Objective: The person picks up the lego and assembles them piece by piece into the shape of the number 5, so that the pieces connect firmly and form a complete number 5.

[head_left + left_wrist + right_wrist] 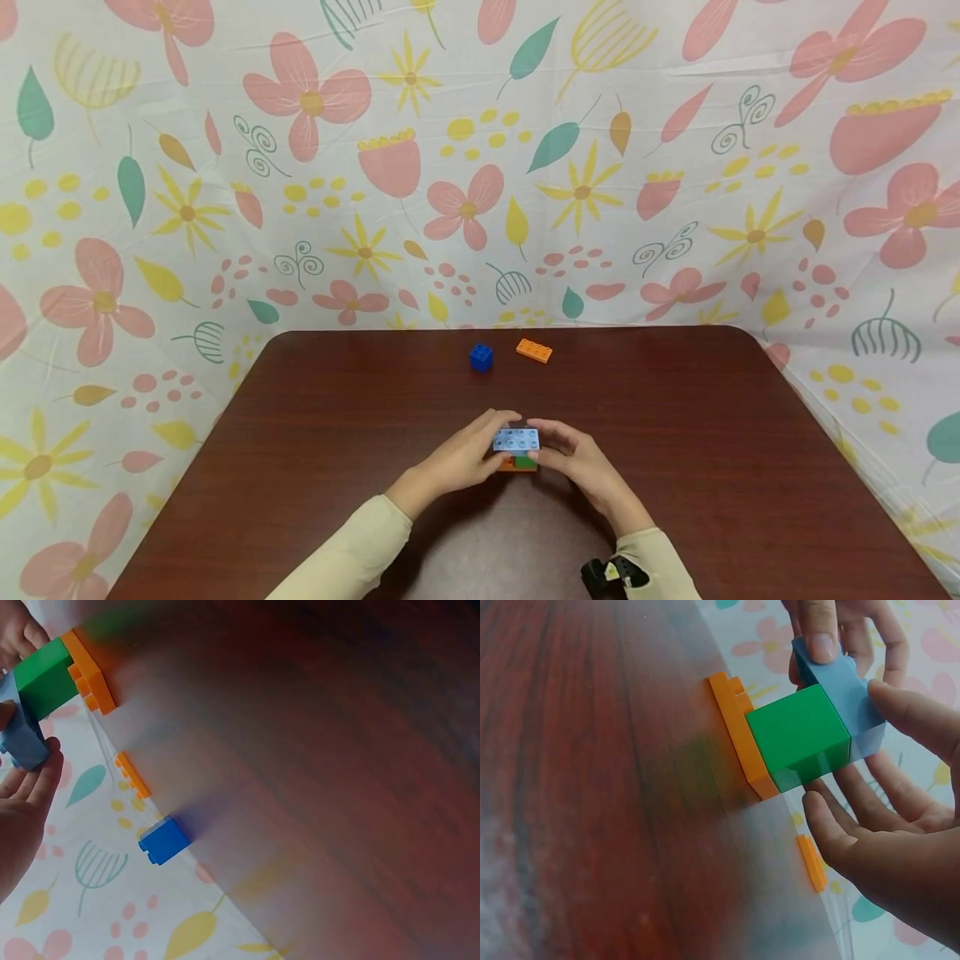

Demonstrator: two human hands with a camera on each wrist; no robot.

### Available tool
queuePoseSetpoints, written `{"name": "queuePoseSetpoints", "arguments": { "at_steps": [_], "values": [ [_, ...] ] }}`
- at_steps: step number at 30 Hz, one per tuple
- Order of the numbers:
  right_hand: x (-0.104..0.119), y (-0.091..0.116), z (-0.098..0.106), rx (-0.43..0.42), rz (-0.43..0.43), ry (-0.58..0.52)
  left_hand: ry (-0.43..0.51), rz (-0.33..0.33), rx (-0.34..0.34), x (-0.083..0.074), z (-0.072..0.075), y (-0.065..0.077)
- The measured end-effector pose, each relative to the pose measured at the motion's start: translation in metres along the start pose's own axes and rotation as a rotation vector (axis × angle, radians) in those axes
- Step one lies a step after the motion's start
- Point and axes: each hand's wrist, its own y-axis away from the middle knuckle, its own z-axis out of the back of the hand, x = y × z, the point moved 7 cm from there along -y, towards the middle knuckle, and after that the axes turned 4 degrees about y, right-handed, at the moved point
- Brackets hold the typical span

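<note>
Head view: nearest, two forearms in cream sleeves (pixel 352 542) reach in over a dark brown table (pixel 300 517), a black device (pixel 611 577) strapped at the right wrist. Beyond them, the left hand (pixel 467 454) and right hand (pixel 581 460) meet at a small stack of toy bricks in the near middle of the table.

Each hand has a narrow grip on the light blue brick (pixel 516 439) at the top, left hand on one end, right hand on the other, thumbs on the near side. The right wrist view shows the layers: an orange base (pixel 739 742), which appears to rest on the table, a green block (pixel 802 735) standing on part of it, and the light blue brick over the green, overhanging toward the left hand.

Three pieces are therefore stacked; the top one looks nearly or fully seated, though whether it is pressed home cannot be told.

Farther off, near the table's back edge, a dark blue block (pixel 482 358) and a flat orange brick (pixel 534 351) lie apart, unjoined, seemingly what is left to add. Behind hangs a flowered cloth (pixel 465 125).
</note>
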Motion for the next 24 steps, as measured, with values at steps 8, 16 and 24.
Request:
{"name": "queuePoseSetpoints", "arguments": {
  "at_steps": [8,16,24],
  "values": [
    [0.0044,-0.0022,-0.0017,-0.009,0.04,0.003,0.023,0.023,0.001,0.0033,0.0004,0.001],
    [0.0012,-0.0035,-0.0019,-0.013,0.019,0.02,0.019,0.016,0.027,0.005,0.0011,0.0011],
    [0.0,-0.0038,-0.0012,-0.013,0.01,0.037,0.1,0.013,0.055,0.0089,0.0075,0.0008]
  ]
}}
